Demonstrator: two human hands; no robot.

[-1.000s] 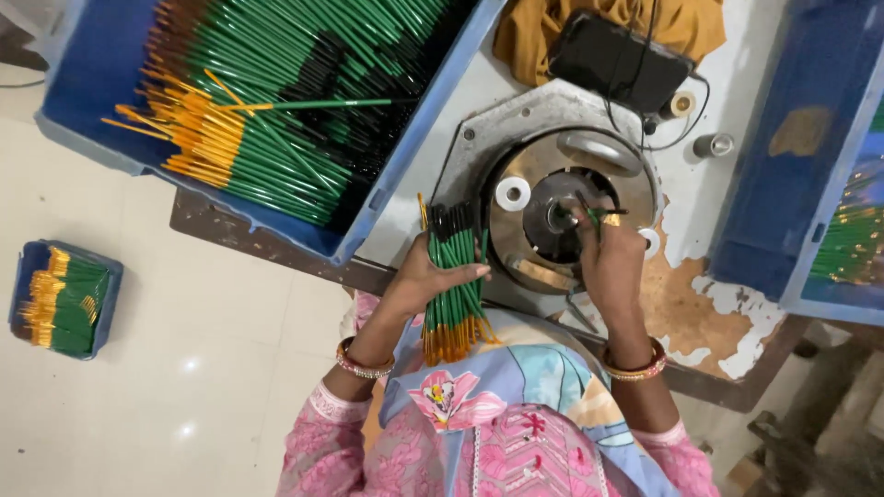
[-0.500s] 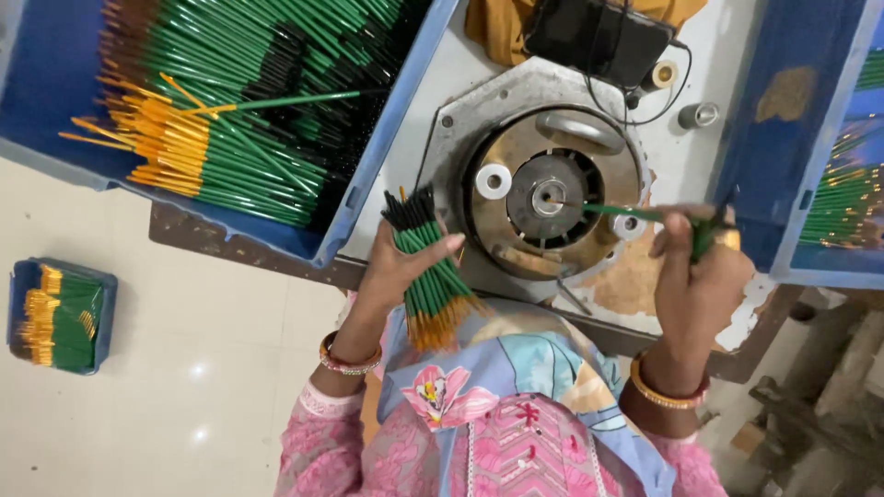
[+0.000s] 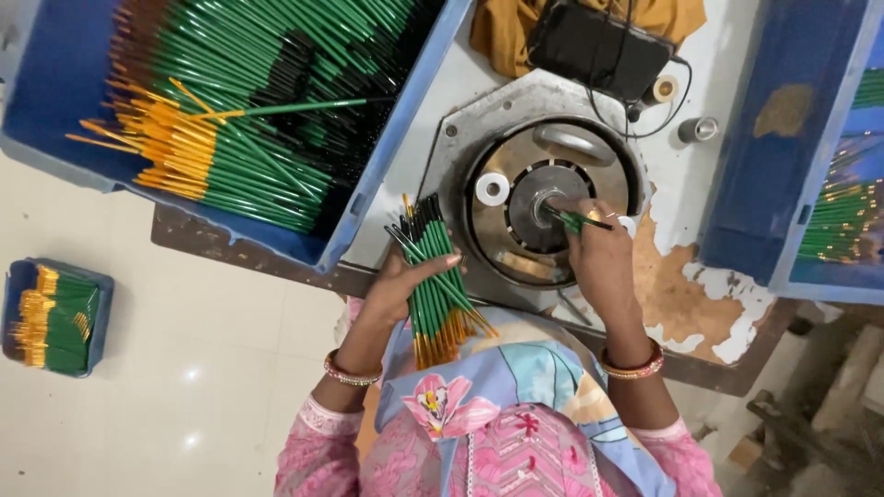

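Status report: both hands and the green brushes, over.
Left hand grips green brush bundle. Right hand holds single brush tip against round machine hub. Nothing obstructing.

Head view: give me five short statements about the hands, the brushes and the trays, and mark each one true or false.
1. The left hand grips a bundle of green brushes. True.
2. The right hand rests empty on the table. False: it holds a single green brush at the round metal machine.
3. A big blue tray of brushes lies at upper left. True.
4. The small blue bin on the floor holds nothing. False: it holds green and yellow brushes.
5. Both wrists wear bangles. True.
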